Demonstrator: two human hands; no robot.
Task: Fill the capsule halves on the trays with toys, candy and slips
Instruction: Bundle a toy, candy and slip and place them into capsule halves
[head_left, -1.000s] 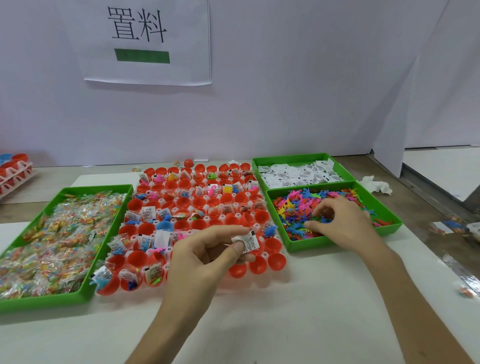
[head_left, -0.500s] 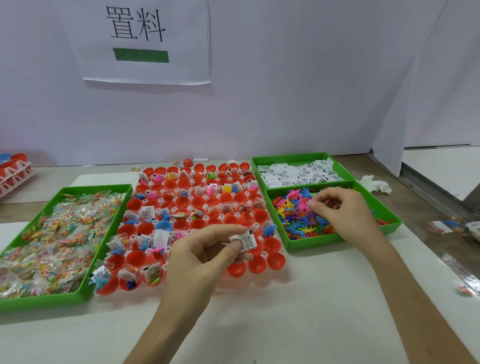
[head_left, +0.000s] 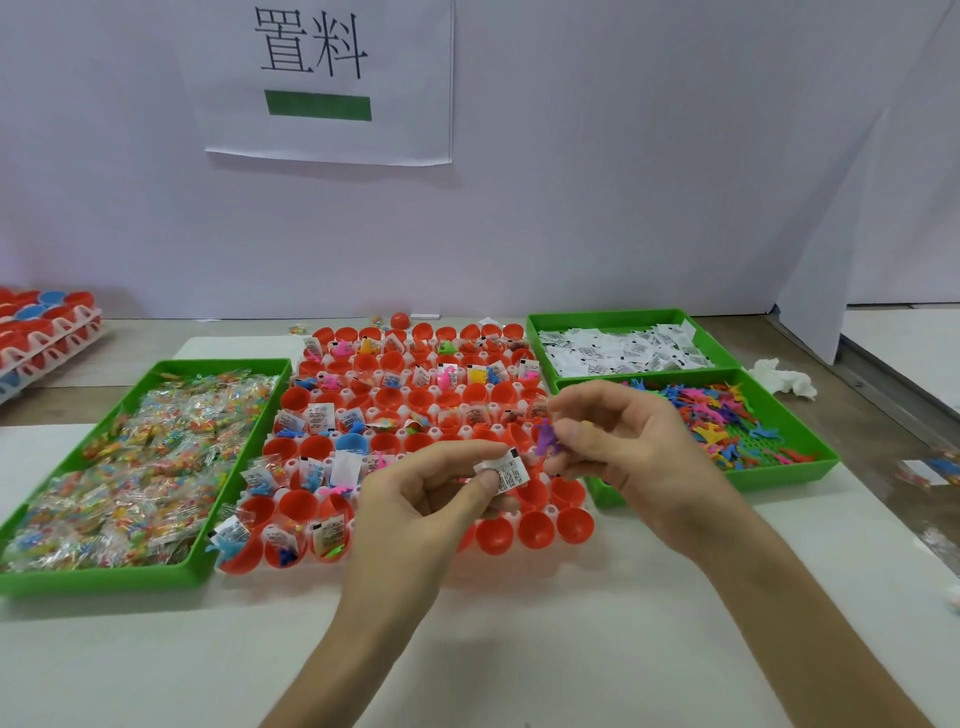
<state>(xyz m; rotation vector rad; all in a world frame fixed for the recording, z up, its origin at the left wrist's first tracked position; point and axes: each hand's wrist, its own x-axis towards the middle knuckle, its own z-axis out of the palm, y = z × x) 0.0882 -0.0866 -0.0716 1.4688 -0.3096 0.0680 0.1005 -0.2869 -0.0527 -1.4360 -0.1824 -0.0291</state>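
Left hand (head_left: 415, 501) pinched a slip (head_left: 509, 475), right hand (head_left: 628, 447) pinched a purple toy (head_left: 545, 439), both above the capsule tray (head_left: 554, 513) near its right corner; releasing low over one empty half (head_left: 535, 530) would likely stop bounce-outs.

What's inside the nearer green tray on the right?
Small coloured toys lie heaped in the nearer right tray, some bare floor showing. The right hand covers its left end, hiding what lies there.
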